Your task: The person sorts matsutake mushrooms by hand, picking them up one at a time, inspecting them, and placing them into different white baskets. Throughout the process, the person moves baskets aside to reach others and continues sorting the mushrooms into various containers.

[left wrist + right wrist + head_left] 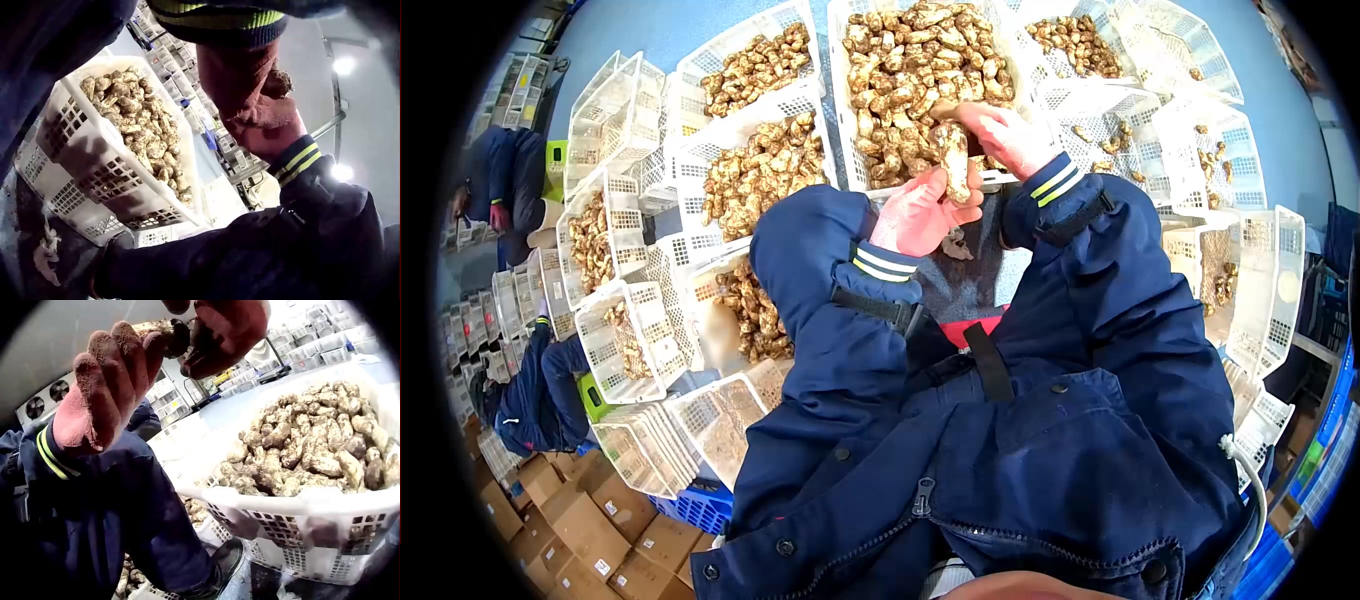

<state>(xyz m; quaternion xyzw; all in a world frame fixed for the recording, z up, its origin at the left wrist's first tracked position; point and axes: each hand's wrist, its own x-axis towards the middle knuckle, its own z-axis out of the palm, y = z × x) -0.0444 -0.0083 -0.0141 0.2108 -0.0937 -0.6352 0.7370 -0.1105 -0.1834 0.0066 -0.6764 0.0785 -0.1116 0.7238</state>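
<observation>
Both hands wear pinkish-red gloves and meet over a large white crate heaped with brown-and-cream mushrooms. Between them is one thick mushroom, pale-stemmed with brown patches, pointing down toward the body. My left hand holds its lower stem between thumb and fingers. At its upper end, my right hand grips with curled fingers. In the right wrist view, the left-hand fingers wrap the stem, and a dark end of the mushroom shows beside the right hand.
More white crates of mushrooms stand to the left and right. A stack of nested crates is at lower left, near cardboard boxes. Two other people in dark clothes work at far left.
</observation>
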